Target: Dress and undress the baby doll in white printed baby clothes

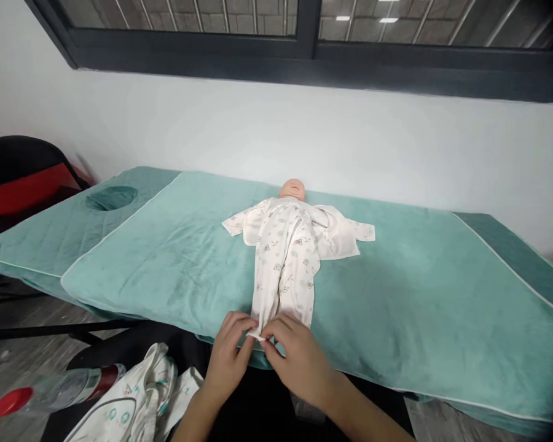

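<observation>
A baby doll (293, 189) lies on its back on the green-covered bed, its head toward the wall. White patterned baby trousers (283, 258) cover its front and reach down to the near edge. A white baby top (338, 236) is spread under and beside it, both sleeves stretched outward. My left hand (230, 353) pinches the hem of the left trouser leg. Close beside it, my right hand (297, 353) has thumb and fingers closed on the same hem. The doll's arms and legs are hidden by cloth.
The bed (419, 307) has a face hole (112, 197) at its left end. At lower left, folded printed baby clothes (138, 393) and a red-capped plastic bottle (69, 390) lie on a black seat. A red and black chair (27, 184) stands at far left.
</observation>
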